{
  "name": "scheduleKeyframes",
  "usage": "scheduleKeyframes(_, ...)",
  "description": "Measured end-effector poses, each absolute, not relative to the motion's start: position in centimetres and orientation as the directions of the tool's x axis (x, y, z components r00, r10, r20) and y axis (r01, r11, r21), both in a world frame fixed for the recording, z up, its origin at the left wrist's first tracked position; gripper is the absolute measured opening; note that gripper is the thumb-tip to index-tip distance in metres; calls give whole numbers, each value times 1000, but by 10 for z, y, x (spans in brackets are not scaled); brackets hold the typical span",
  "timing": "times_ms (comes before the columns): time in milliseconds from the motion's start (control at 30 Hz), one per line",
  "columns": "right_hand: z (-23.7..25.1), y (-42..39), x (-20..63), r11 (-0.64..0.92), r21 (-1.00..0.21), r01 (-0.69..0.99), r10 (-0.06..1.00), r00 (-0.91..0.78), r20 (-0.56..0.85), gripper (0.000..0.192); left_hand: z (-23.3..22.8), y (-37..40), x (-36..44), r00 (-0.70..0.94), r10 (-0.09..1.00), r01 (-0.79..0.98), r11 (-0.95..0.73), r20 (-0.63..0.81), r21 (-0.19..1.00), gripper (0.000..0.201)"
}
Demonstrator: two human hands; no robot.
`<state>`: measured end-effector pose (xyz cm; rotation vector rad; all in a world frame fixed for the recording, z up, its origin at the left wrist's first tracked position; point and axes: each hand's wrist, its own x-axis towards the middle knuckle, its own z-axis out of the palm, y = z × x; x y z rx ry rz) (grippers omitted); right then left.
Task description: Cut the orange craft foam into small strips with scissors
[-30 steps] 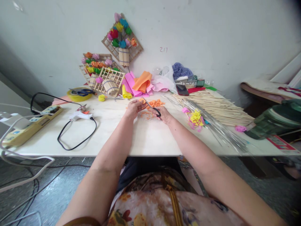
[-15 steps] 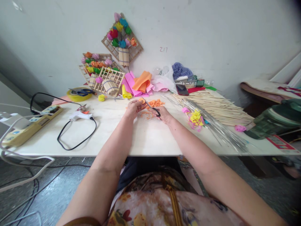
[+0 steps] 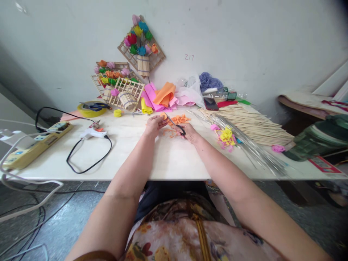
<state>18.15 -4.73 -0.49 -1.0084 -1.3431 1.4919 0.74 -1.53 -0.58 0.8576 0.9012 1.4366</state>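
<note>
My left hand [image 3: 155,125] pinches a small piece of orange crepe paper [image 3: 163,116] above the white table [image 3: 179,163]. In my right hand [image 3: 190,133] is a pair of scissors [image 3: 180,129] with dark handles, its blades pointing up and left at the orange piece. My fingers partly hide both the paper and the scissor loops. Just behind and under the hands lies a heap of orange paper scraps [image 3: 180,119], with smaller bits scattered nearer me.
Left are a glue gun [image 3: 94,134], a power strip [image 3: 40,146] and blue-handled scissors [image 3: 95,106] on yellow tape. Behind stand flower lattices [image 3: 119,85] and crepe sheets [image 3: 165,95]. Right lie a phone [image 3: 211,103], bamboo sticks [image 3: 250,123], wires [image 3: 252,150] and a green bottle [image 3: 315,139].
Almost nothing differs. Both hands keep their place, with the scissor blades still at the orange paper.
</note>
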Motion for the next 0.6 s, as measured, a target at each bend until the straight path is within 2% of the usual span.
scheduleKeyframes(233,-5,-48,184,-27,-995,-98,948,-319,5,21,-7,-15,5,-13,999,-408,-54,53,912,17)
scheduleKeyframes(600,-8,-43,185,-38,-995,-90,947,-320,-7,19,-2,-19,8,33,998,-362,-30,45,932,18)
